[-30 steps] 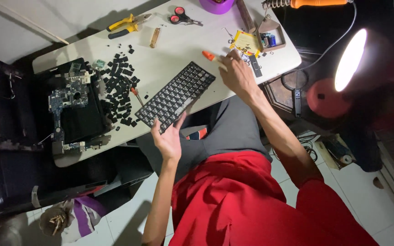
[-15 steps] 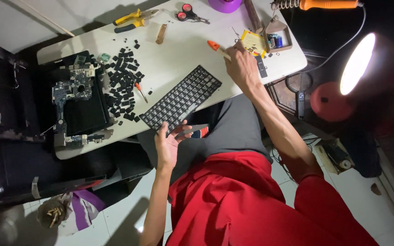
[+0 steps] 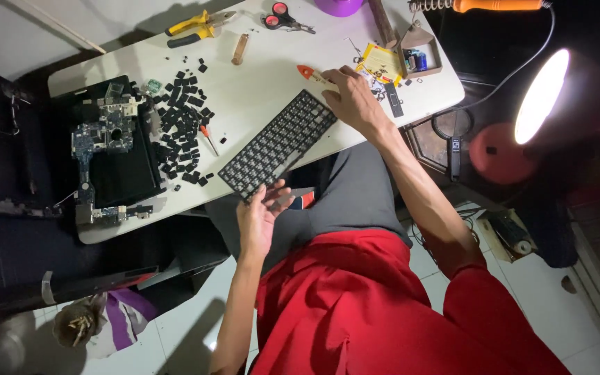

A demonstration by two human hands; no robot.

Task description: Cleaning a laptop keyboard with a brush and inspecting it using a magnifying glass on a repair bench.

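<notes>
Your left hand [image 3: 258, 219] steadies the keyboard [image 3: 279, 144] at its near corner, fingers spread and loosely curled on the frame, thumb under as far as you can tell. That corner hangs off the surface [image 3: 265, 83] edge, over your lap. Your right hand [image 3: 352, 104] lies at the far end of the keyboard, fingers bent down by the orange-tipped tool [image 3: 309, 72]; can't tell if it grips the tool or just touches it. The keyboard sits diagonal, w/ most keys off by the look of it, and loose keycaps [image 3: 182, 128] piled to its left. So the step in hand looks like stripping or refitting keys w/ the frame braced. You'd judge the next move needs a firm hold at the overhanging corner and a fine tip at the far end, since pressing down there could tip the frame. Room: bare surface between the keyboard and the far edge, good for sliding it fwd. Left is crowded: keycaps, a small screwdriver [image 3: 208, 139], then the opened laptop base w/ circuit board [image 3: 102, 139]. Right is tight: yellow packet [image 3: 379, 62], small tray [image 3: 421, 52], bits near the corner. Pliers [image 3: 196, 28] and scissors [image 3: 282, 17] sit along the far edge, well apart from both hands. Lamp [image 3: 539, 97] stands off to the right, clear of the surface.
</notes>
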